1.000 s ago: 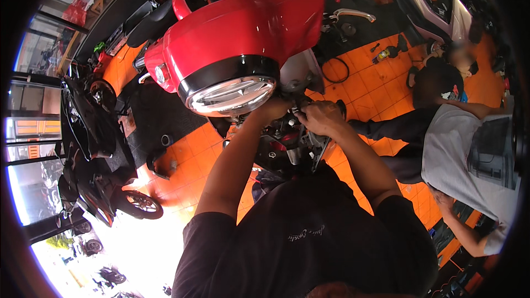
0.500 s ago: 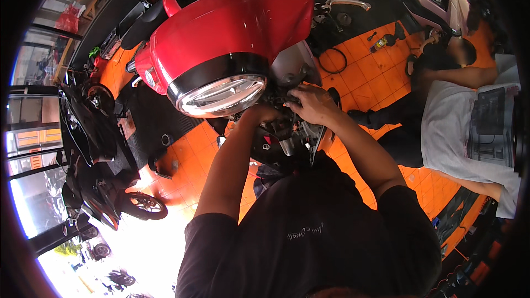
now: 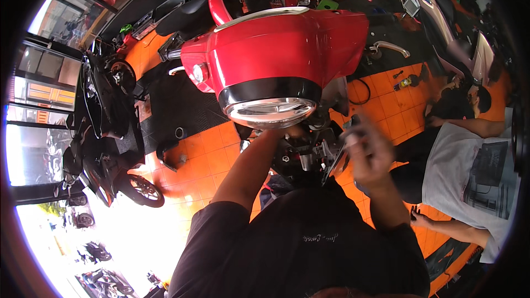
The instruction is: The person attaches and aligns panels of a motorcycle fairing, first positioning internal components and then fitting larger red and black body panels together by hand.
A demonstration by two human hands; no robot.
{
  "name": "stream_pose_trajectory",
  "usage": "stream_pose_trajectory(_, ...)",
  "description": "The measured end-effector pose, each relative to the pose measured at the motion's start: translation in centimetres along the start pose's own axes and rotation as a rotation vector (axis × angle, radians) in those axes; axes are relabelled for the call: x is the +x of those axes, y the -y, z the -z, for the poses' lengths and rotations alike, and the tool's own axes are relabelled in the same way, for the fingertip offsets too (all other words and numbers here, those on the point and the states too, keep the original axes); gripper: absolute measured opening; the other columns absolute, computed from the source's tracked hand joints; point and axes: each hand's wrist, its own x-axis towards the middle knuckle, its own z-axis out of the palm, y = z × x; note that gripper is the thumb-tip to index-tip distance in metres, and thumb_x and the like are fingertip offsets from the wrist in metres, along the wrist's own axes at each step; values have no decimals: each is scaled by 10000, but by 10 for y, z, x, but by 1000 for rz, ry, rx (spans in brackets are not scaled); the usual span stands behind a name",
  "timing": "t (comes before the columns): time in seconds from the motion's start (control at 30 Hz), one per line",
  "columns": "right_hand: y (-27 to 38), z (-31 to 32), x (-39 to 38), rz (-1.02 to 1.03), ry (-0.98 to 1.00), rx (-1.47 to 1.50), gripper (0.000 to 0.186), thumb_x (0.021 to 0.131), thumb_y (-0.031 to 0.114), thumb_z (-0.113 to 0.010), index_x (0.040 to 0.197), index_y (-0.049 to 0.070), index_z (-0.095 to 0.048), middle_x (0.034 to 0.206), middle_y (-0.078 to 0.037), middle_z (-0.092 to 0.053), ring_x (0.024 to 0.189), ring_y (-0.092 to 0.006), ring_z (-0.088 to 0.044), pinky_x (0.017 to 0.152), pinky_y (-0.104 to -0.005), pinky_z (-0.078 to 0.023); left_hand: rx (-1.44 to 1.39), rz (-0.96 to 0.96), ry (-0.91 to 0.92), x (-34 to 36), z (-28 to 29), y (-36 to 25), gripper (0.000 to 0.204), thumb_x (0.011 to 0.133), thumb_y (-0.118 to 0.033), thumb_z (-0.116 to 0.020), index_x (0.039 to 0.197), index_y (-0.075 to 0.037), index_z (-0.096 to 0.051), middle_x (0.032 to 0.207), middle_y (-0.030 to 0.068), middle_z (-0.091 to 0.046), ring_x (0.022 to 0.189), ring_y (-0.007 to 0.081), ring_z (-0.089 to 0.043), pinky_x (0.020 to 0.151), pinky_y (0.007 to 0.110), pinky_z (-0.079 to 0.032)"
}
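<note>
Right in front of me stands a scooter with a glossy red front cover (image 3: 270,49) and an oval headlight (image 3: 270,110) set below a black band. My left hand (image 3: 277,133) reaches in beneath the headlight, and its fingers are hidden there. Around it lie the scooter's exposed dark and metal front parts (image 3: 309,157). My right hand (image 3: 371,154) is raised beside these parts, apart from them, to the right of the headlight. Motion smears its fingers; whether they hold anything cannot be made out.
A person in a grey shirt (image 3: 458,171) is close on my right, beside another person in dark clothes (image 3: 455,102). Black motorcycles (image 3: 99,138) stand at left. A bottle (image 3: 406,83) and a black ring (image 3: 360,92) lie on the orange tiled floor (image 3: 207,152).
My right hand has left the parts beneath the headlight and moved right and nearer to me. My left hand stays under the headlight. The whole view has shifted, with the scooter now further right.
</note>
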Motion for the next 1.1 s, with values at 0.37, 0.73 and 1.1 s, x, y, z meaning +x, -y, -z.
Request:
stream_pose_trajectory(0.37,-25,-2,15,-605,901,-419,257,886,266,-645,914,18,-703,717,-150,-666,706,-269,-678,648,-354,-510,-54,-36,4,-11,-12,22,452,899,-368,-532,1221,-64,-620,1204,128,-636,1049,241,-586,942,394,-447)
stream_pose_trajectory(0.73,-157,-35,-125,-752,691,-336,741,914,254,-567,1454,-51,-163,1037,-255,-642,899,-371,-653,812,-389,-515,-11,-102,76,5,-10,19,435,912,-356,-508,1220,-70,-622,1198,122,-639,1049,238,-584,945,394,-444)
stream_pose_trajectory(1.1,-181,-78,-120,-570,509,-612,667,869,330,-570,1359,-34,-300,849,-267,-661,646,-334,-674,634,-458,-563,-113,55,150,18,-6,66,392,896,-320,-528,1201,-106,-648,1159,89,-654,1035,207,-580,959,385,-429)
